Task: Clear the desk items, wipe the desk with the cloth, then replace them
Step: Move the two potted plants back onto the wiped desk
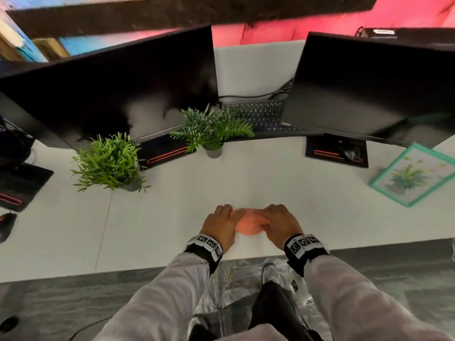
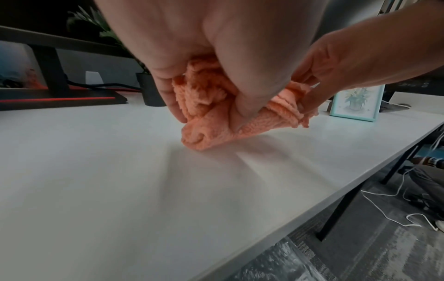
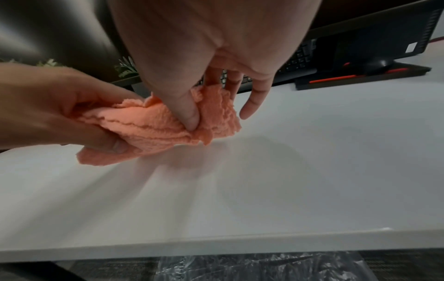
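An orange cloth (image 1: 246,223) is bunched between both hands just above the white desk (image 1: 172,230), near its front edge. My left hand (image 1: 222,222) grips the cloth's left part (image 2: 206,121) with thumb and curled fingers. My right hand (image 1: 278,221) pinches the cloth's right part (image 3: 168,123) between thumb and fingers, with the little finger sticking out. Two potted green plants (image 1: 108,163) (image 1: 211,129) stand at the back of the desk. A teal-framed picture (image 1: 413,174) stands at the right.
Two dark monitors (image 1: 110,89) (image 1: 374,84) on black bases with red stripes stand behind, with a laptop keyboard (image 1: 258,114) between them. A black mouse (image 1: 6,226) sits at the far left. Cables (image 2: 396,205) trail on the floor under the desk's right side.
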